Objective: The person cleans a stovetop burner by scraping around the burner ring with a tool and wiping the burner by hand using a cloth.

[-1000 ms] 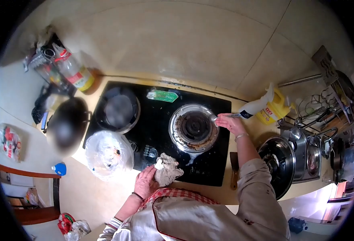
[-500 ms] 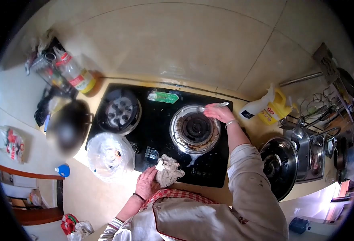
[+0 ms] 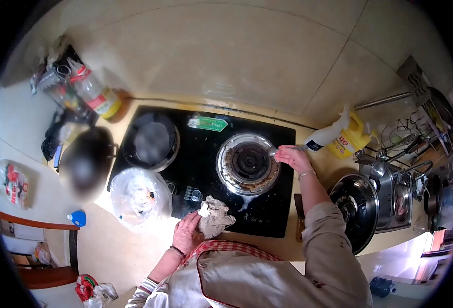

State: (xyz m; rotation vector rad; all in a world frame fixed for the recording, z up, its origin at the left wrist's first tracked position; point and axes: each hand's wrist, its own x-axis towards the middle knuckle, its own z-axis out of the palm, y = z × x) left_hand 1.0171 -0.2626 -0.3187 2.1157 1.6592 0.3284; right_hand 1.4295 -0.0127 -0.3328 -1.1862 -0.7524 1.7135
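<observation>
My right hand is closed round a metal spoon, whose tip lies at the right rim of the dirty metal ring around the right burner. Brown grime covers parts of that ring. My left hand rests at the front edge of the black glass stove, its fingers against a crumpled grey cloth. Whether those fingers grip the cloth is not clear. Left of the cloth sits a clear plastic bag with scraps inside.
A dark wok stands left of the stove, near an oil bottle. To the right are a yellow jug, a black pan and a knife. A green label lies on the stove's back part.
My right hand moved left over the burner ring with the spoon, then came back right to the ring's right rim. My left hand and the cloth have stayed in place.
</observation>
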